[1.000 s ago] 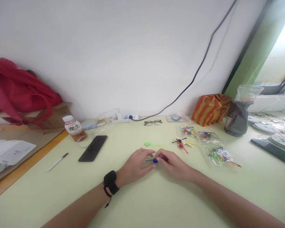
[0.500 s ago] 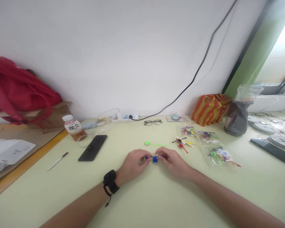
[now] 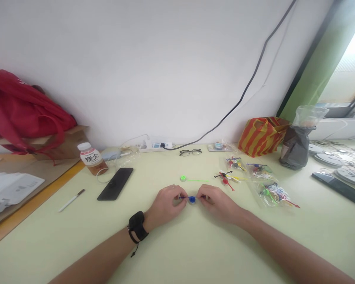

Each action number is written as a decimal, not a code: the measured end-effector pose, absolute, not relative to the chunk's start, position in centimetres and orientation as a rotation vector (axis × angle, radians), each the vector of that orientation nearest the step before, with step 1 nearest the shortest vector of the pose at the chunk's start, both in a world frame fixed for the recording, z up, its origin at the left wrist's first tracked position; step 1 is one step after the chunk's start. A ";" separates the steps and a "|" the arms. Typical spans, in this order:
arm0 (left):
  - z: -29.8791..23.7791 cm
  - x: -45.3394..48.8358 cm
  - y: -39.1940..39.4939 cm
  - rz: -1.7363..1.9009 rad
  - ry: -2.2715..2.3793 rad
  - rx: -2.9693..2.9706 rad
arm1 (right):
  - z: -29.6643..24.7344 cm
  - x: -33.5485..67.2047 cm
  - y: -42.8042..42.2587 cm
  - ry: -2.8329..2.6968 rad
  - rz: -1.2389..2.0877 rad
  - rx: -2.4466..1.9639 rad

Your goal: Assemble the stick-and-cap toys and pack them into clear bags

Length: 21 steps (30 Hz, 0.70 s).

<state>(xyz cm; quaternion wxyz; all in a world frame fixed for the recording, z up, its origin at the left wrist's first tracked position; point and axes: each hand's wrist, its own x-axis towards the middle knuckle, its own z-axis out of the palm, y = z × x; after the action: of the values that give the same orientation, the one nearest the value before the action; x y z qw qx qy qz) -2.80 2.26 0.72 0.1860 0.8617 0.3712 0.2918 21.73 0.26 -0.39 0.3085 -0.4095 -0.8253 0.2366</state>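
left hand point(image 3: 168, 203): closed to a narrow pinch, thumb against fingertips, gripping the left end of a thin arm.
blue piece point(image 3: 192, 200): right between both hands, round hub in the middle, slim arm out to either side; can't tell whether touching the pale, smooth tabletop point(image 3: 201, 252) or just lifted.
right hand point(image 3: 215, 203): matching pinch on the right end, tip mostly lost behind fingers.
grip: best kept light, level, equal on both sides; probably thin plastic, so likely to bend if twisted.
loose pieces point(image 3: 225, 177): black, white, yellow, red, all slender arms and round hubs in a tangle.
clear packet point(image 3: 274, 196): crinkly film, glinting, crammed with coloured parts.
dark slab point(image 3: 340, 189): flat, sleek, long.
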 end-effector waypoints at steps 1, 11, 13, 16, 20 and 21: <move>0.7 -2.8 2.3 0.822 1.042 2.430 | -0.5 21.7 0.3 -2.194 0.597 -1.077; 0.6 -2.9 2.4 0.813 0.904 2.560 | -1.6 21.7 0.9 -2.163 0.557 -1.080; 0.7 -2.9 2.4 0.773 0.886 2.615 | -1.6 21.6 0.9 -2.132 0.572 -1.107; 0.9 -2.9 2.3 0.712 0.939 2.684 | -1.4 21.5 0.8 -2.092 0.591 -1.145; 1.3 -2.8 2.2 0.682 0.977 2.721 | -0.7 21.5 0.6 -2.071 0.626 -1.135; 1.4 -2.8 2.2 0.681 0.975 2.725 | -0.6 21.6 0.6 -2.070 0.643 -1.131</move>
<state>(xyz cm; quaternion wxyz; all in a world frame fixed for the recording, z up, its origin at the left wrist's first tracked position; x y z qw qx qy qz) -2.83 2.19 1.39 0.0839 0.9133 0.3268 0.2283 21.56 0.58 -0.59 0.3414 -0.4346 -0.7958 0.2474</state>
